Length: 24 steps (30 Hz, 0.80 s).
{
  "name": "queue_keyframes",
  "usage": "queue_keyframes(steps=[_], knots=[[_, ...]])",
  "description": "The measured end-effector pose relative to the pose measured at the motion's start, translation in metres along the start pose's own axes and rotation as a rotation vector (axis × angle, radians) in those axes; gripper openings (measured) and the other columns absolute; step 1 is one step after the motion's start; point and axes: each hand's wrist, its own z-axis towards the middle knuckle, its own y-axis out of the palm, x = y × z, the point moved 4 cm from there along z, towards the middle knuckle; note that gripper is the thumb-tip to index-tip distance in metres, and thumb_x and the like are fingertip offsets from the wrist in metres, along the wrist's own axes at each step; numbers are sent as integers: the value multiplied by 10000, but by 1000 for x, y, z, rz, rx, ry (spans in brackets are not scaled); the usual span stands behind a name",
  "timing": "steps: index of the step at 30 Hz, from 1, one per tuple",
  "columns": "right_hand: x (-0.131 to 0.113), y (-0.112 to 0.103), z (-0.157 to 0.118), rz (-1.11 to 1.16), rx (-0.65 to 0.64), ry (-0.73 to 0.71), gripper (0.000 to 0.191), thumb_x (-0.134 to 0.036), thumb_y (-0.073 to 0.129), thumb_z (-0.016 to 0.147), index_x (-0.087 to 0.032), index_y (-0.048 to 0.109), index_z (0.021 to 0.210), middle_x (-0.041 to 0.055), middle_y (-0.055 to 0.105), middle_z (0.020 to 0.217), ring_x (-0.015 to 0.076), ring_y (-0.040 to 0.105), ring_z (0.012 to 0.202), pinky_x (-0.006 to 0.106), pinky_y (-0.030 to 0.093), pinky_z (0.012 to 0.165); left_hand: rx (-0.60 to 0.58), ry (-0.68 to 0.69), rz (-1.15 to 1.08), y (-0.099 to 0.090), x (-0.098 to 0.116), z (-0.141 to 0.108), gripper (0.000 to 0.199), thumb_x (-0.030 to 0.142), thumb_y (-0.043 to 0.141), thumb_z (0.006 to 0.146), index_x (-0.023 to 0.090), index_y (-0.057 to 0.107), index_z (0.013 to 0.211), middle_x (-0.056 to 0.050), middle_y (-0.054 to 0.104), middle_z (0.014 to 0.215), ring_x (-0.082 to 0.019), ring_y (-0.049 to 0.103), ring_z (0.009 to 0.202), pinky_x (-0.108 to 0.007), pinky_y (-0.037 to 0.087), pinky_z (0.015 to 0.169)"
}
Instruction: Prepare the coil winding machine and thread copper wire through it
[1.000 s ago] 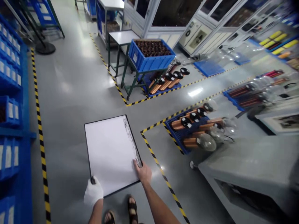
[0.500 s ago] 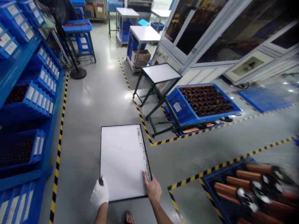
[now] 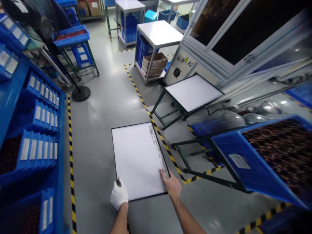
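A flat white board with a thin black edge (image 3: 137,159) is held out in front of me above the floor. Dark scuffs or markings run down its right side. My left hand (image 3: 119,195), in a white glove with a dark thumb tip, grips the near left edge. On the near right edge is my bare right hand (image 3: 172,184), its thumb lying on top of the board and its other fingers hidden beneath. Both hands are closed on the board.
Blue bins (image 3: 39,148) with white labels fill a rack at left, beside a standing fan (image 3: 80,93). To the right stand a white-topped table (image 3: 193,91) and a blue tray of dark parts (image 3: 231,159). Yellow-black tape (image 3: 138,92) marks the floor; a machine cabinet (image 3: 180,66) stands behind.
I have moved forward along the aisle, with the board still in both hands. The white-topped table and the blue tray now appear closer, and the copper-coloured parts at lower right have left view.
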Motion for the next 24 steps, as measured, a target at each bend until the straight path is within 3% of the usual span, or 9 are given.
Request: queue_keyframes(steps=[4,8,12,16,20,24], knots=[[-81,-18,41,15,-15,44,881,-837,414,1009,-182,632,1557,237,766,1361,418,721,1293,492,552,1066,38,33,40,-34,68,69,628,620,280,1103,256,786,1177,-149,837,943,-354,807,867,-373,530,706],[-157,-39,85,43,-20,45,887,-867,386,996,-194,679,1495,231,793,1291,411,752,1221,486,571,1018,27,47,38,-67,138,134,619,619,296,1104,258,790,1198,-149,844,969,-356,812,891,-370,527,708],[-232,-66,135,37,-26,52,857,-865,372,996,-193,737,1382,235,815,1184,415,775,1127,483,587,953,-4,66,48,-97,217,194,620,582,266,1119,257,787,1206,-146,848,1005,-360,815,930,-387,535,747],[-305,-94,177,24,-38,109,865,-856,348,1003,-197,718,1421,240,810,1208,431,774,1137,504,590,962,-3,107,68,-128,300,252,596,574,302,1124,245,775,1279,-152,847,1082,-342,817,969,-369,520,767],[-361,-117,204,36,-32,213,934,-860,284,999,-182,673,1510,259,790,1267,457,765,1168,520,599,971,-25,190,108,-158,379,305,545,547,365,1127,237,778,1301,-152,841,1142,-321,815,1022,-355,515,793],[-396,-133,231,78,-16,352,1107,-943,178,940,-144,684,1514,290,788,1245,475,780,1130,532,625,914,-44,361,147,-177,464,352,500,503,398,1130,221,782,1283,-150,829,1188,-300,804,1072,-342,541,842]])
